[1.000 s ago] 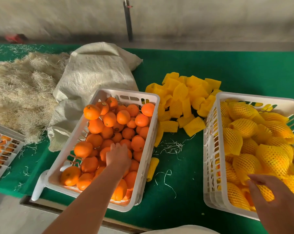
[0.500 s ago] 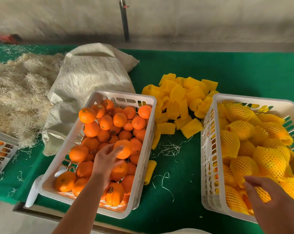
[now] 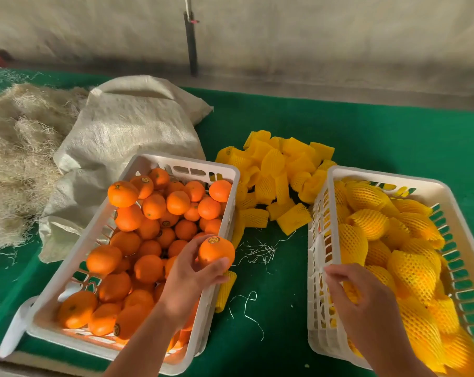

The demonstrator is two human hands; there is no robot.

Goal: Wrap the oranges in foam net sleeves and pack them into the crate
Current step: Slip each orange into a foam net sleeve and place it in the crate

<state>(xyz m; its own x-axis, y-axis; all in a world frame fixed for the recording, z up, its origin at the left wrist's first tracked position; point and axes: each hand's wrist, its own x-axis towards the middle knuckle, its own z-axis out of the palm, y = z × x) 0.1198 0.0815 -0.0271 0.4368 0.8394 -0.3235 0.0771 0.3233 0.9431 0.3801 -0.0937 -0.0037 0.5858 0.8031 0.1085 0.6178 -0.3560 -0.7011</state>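
- Our right hand (image 3: 366, 303) hovers over the near left corner of the crate of wrapped fruit (image 3: 336, 257). The fingers are loosely curled with thumb and forefinger close; we cannot tell whether they pinch anything.
- Our left hand (image 3: 188, 276) is clamped on one bare orange (image 3: 216, 253), thumb on the near side and fingers round the far side, held above the right rim of the crate of bare oranges (image 3: 138, 170).
- Judgement: the orange is firm, round and moderately heavy, with a smooth, slightly waxy peel. A wrap of the fingers round its widest part should hold; a fingertip pinch may let it roll. It tolerates firm grip but would bruise if dropped.
- One stray sleeve (image 3: 225, 289) lies just right of our left hand, against the crate wall.
- Beyond and between both hands lies the heap of foam net sleeves (image 3: 279, 180). Judgement: these are very light, soft and springy. Take one by its open end and stretch the mouth wide, since the mesh grips the peel and can tear if forced.
- Wrapped oranges (image 3: 369, 221) fill most of the crate under our right hand; remaining space is hard to judge.
- Far left of our left hand: a woven sack (image 3: 127, 126), then a straw pile (image 3: 18, 148).
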